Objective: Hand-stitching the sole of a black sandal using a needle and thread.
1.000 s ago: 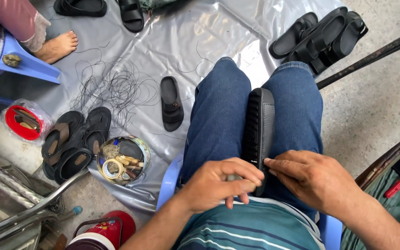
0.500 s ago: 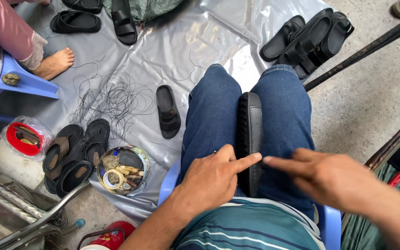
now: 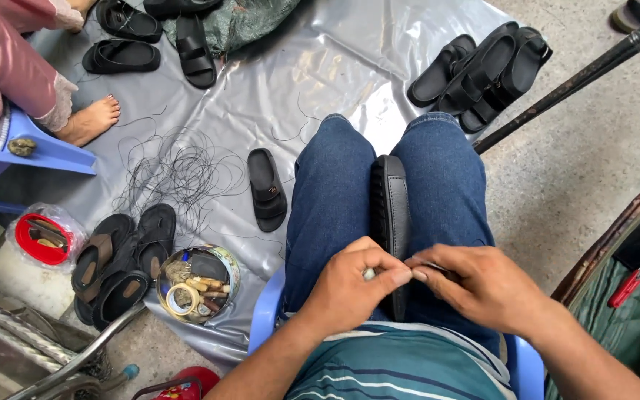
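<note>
A black sandal sole [image 3: 390, 215] stands on its edge, clamped between the person's two denim-clad knees, its long axis running straight away from the body — toe end far, heel end tucked under the hands. Both hands meet right over that near end. The left hand [image 3: 351, 285] is curled, thumb and forefinger pinched together on something small and pale, too small to tell what it is. The right hand [image 3: 483, 285] comes in from the other side, its fingers [image 3: 427, 268] pinched too and touching the left fingertips just above the sole's edge; whether a thread runs between them cannot be told. Neither hand is clearly nearer — they sit level, one on each side of the sole.

On the grey plastic sheet [image 3: 350, 67] spread over the floor lie a single black sandal [image 3: 267, 189], a tangle of black thread [image 3: 175, 174], and a round tin of odds and ends [image 3: 198, 285] by the left knee. More sandals [image 3: 483, 74] lie well apart, beyond the knees.
</note>
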